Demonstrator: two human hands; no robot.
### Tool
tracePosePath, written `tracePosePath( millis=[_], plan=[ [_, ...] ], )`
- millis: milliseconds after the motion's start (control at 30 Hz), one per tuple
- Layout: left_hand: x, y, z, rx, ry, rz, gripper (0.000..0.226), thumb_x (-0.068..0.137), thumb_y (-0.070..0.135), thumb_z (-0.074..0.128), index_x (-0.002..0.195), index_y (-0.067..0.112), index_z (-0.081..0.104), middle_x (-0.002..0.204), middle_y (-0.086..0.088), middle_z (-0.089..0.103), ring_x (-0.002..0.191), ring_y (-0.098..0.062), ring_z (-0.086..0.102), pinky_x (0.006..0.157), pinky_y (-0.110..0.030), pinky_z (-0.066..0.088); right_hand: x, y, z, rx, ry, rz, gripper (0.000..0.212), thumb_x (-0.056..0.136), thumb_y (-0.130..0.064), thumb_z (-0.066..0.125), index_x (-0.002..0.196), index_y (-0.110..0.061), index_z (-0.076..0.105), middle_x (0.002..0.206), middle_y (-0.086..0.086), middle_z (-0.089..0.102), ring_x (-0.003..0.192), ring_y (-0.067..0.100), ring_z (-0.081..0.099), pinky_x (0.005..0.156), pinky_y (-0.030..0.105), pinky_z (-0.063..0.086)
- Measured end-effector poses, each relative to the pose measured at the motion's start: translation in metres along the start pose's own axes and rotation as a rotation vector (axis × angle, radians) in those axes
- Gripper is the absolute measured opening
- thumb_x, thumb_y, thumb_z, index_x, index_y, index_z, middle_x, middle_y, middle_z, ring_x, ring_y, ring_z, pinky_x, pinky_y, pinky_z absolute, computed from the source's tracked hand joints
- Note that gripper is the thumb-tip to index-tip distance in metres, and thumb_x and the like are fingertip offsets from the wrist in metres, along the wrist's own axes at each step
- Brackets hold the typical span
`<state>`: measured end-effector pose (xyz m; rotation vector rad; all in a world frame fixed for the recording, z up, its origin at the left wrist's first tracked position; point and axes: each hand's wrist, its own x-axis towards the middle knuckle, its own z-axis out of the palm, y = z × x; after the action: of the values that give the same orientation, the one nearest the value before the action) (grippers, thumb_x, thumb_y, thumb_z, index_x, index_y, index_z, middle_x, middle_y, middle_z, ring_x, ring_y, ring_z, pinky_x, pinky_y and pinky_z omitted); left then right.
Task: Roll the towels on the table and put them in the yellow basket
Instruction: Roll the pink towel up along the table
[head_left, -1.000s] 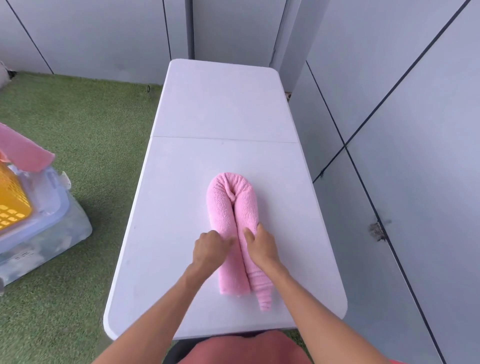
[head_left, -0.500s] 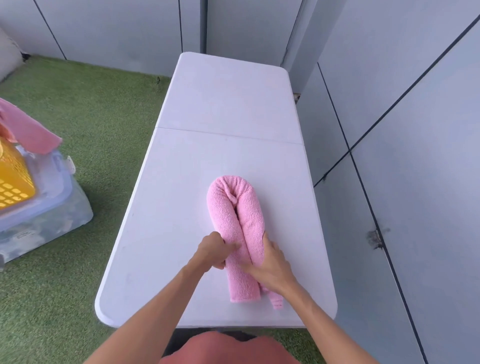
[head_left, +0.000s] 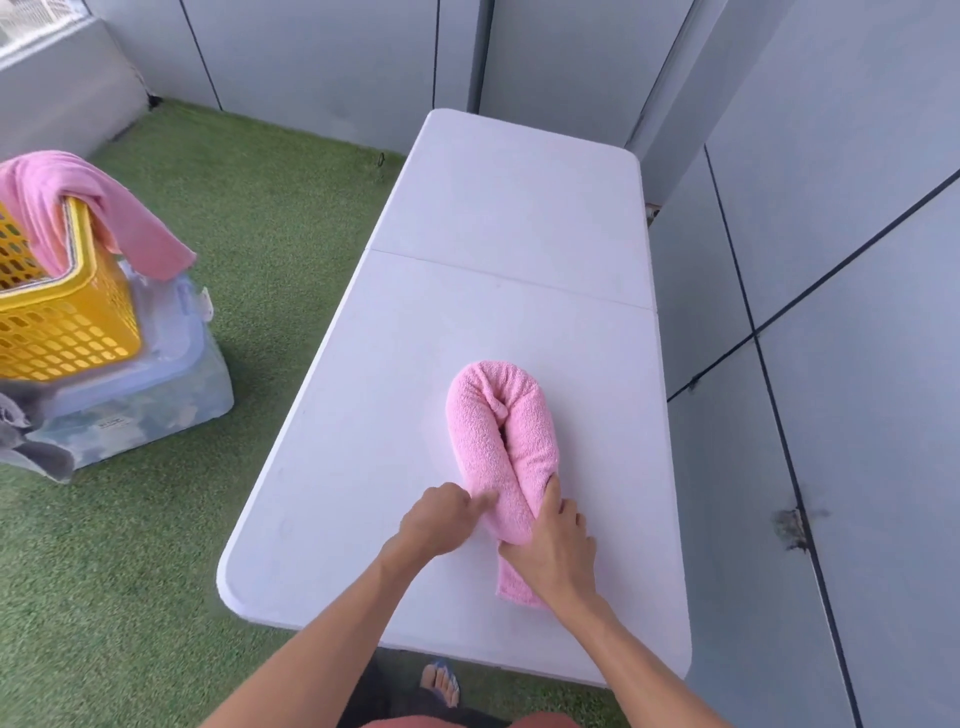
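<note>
A pink towel (head_left: 501, 441), rolled into a long tube and bent into a U, lies on the white folding table (head_left: 498, 218) near its front edge. The two limbs come together at the near end. My left hand (head_left: 439, 522) is curled at the left limb, thumb and fingertip pinching it. Over the near ends lies my right hand (head_left: 558, 545), thumb along the roll and fingers curled round it. The yellow basket (head_left: 67, 322) stands on the floor to the left, with another pink towel (head_left: 104, 208) draped over its rim.
The basket sits on a clear plastic storage box (head_left: 156, 400) with a lilac lid; a grey cloth (head_left: 31, 447) hangs beside it. Green artificial grass (head_left: 249, 218) covers the floor. Grey wall panels (head_left: 831, 260) run along the table's right side. My sandalled foot (head_left: 441, 680) shows under the table.
The view has swung left, showing more of the basket. The left limb of the roll has been pushed across toward the right one, and my right hand has slid over the near ends.
</note>
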<state>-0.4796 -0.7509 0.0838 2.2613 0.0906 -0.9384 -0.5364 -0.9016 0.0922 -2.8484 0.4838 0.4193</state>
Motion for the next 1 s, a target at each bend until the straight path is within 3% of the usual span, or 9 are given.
tracePosePath(
  millis=[67, 167, 267, 467, 667, 800, 1000],
  plan=[
    [-0.004, -0.009, -0.008, 0.1, 0.122, 0.008, 0.063, 0.091, 0.068, 0.036, 0.09, 0.01, 0.062, 0.09, -0.004, 0.065, 0.084, -0.025, 0.061, 0.067, -0.033, 0.045, 0.005, -0.009, 0.0, 0.037, -0.005, -0.013, 0.105, 0.069, -0.053, 0.069, 0.147, -0.015, 0.009, 0.116, 0.006, 0.048, 0.108, 0.026, 0.051, 0.082, 0.04, 0.048],
    [-0.012, -0.036, -0.038, 0.271, 0.32, 0.065, 0.055, 0.097, 0.058, 0.032, 0.122, 0.015, 0.054, 0.119, -0.003, 0.058, 0.11, -0.025, 0.055, 0.085, -0.037, 0.044, 0.011, -0.044, 0.006, 0.112, 0.001, -0.013, 0.103, 0.068, -0.054, 0.069, 0.146, -0.017, 0.012, 0.116, 0.007, 0.048, 0.109, 0.028, 0.051, 0.083, 0.041, 0.047],
    [-0.012, -0.086, -0.083, 0.347, 0.44, 0.066, 0.049, 0.1, 0.05, 0.031, 0.135, 0.019, 0.045, 0.13, -0.003, 0.05, 0.118, -0.026, 0.048, 0.092, -0.038, 0.039, 0.018, -0.105, 0.015, 0.172, -0.003, -0.039, 0.103, 0.067, -0.056, 0.069, 0.145, -0.017, 0.014, 0.116, 0.007, 0.047, 0.11, 0.03, 0.051, 0.084, 0.041, 0.046],
    [-0.031, -0.228, -0.205, 0.348, 0.569, -0.043, 0.047, 0.1, 0.046, 0.034, 0.136, 0.019, 0.043, 0.129, -0.003, 0.049, 0.116, -0.025, 0.049, 0.093, -0.038, 0.039, 0.017, -0.284, 0.046, 0.223, -0.051, -0.186, 0.108, 0.065, -0.055, 0.073, 0.149, -0.017, 0.016, 0.125, 0.009, 0.05, 0.116, 0.03, 0.052, 0.09, 0.04, 0.047],
    [-0.061, -0.357, -0.341, 0.321, 0.664, -0.157, 0.044, 0.1, 0.043, 0.037, 0.136, 0.019, 0.042, 0.132, -0.003, 0.046, 0.12, -0.025, 0.047, 0.097, -0.039, 0.039, 0.007, -0.471, 0.068, 0.29, -0.187, -0.307, 0.099, 0.058, -0.058, 0.069, 0.141, -0.023, 0.028, 0.12, 0.003, 0.053, 0.105, 0.022, 0.056, 0.082, 0.038, 0.052],
    [-0.063, -0.42, -0.412, 0.281, 0.738, -0.218, 0.041, 0.099, 0.041, 0.041, 0.134, 0.021, 0.044, 0.13, -0.003, 0.048, 0.12, -0.025, 0.046, 0.098, -0.04, 0.039, 0.012, -0.561, 0.087, 0.254, -0.244, -0.409, 0.099, 0.053, -0.064, 0.064, 0.138, -0.027, 0.03, 0.109, -0.003, 0.054, 0.094, 0.018, 0.058, 0.073, 0.041, 0.055],
    [-0.031, -0.482, -0.494, 0.258, 0.802, -0.251, 0.04, 0.097, 0.041, 0.044, 0.131, 0.019, 0.048, 0.131, -0.005, 0.048, 0.119, -0.028, 0.048, 0.096, -0.041, 0.042, 0.049, -0.68, 0.092, 0.243, -0.226, -0.532, 0.096, 0.057, -0.06, 0.064, 0.141, -0.029, 0.028, 0.111, -0.001, 0.055, 0.099, 0.023, 0.057, 0.076, 0.04, 0.052]
  ],
)
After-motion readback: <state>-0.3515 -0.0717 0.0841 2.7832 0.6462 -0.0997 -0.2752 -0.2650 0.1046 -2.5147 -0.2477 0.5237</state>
